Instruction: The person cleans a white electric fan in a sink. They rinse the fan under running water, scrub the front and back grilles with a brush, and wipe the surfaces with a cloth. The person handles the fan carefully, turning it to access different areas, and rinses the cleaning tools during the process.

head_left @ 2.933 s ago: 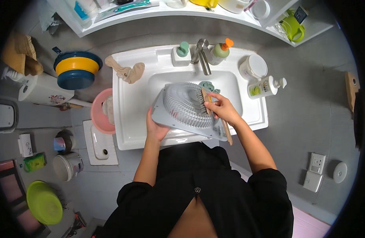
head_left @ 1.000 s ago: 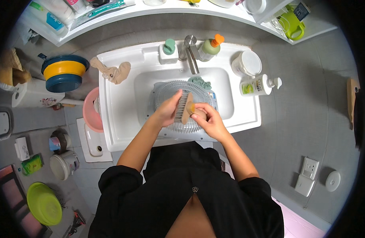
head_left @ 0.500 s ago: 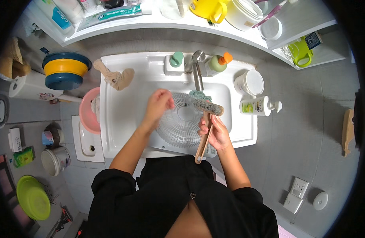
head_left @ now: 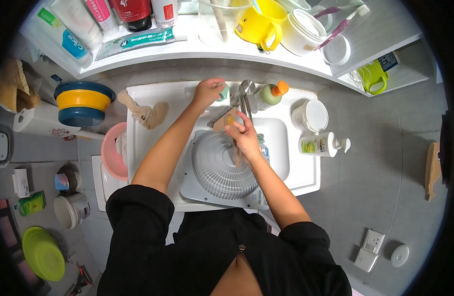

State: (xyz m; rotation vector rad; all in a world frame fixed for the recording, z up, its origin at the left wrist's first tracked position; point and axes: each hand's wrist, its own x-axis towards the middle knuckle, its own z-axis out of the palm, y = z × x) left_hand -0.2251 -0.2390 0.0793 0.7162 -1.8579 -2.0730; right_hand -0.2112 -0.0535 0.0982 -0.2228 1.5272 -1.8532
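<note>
My right hand [head_left: 242, 139] grips a wooden-handled scrub brush [head_left: 226, 121] just in front of the tap, its grey bristles turned toward the left. The brush handle hangs down over a round, translucent fan grille [head_left: 218, 170], which lies with its grey base across the near part of the white sink. My left hand [head_left: 207, 93] is at the sink's back edge, fingers curled at the green top of a white pump dispenser [head_left: 224, 92]. That hand and wrist hide most of the dispenser's body.
The metal tap [head_left: 245, 91] stands beside a green bottle with an orange pump [head_left: 271, 93]. A white tub [head_left: 311, 116] and white pump bottle [head_left: 318, 144] sit on the right rim, a beige cloth [head_left: 145, 112] on the left. A shelf [head_left: 153, 52] of toiletries runs across the back.
My left hand has gone from above the grille up to the pump dispenser. My right hand has shifted left and away from me, turning the brush. The view has tilted slightly.
</note>
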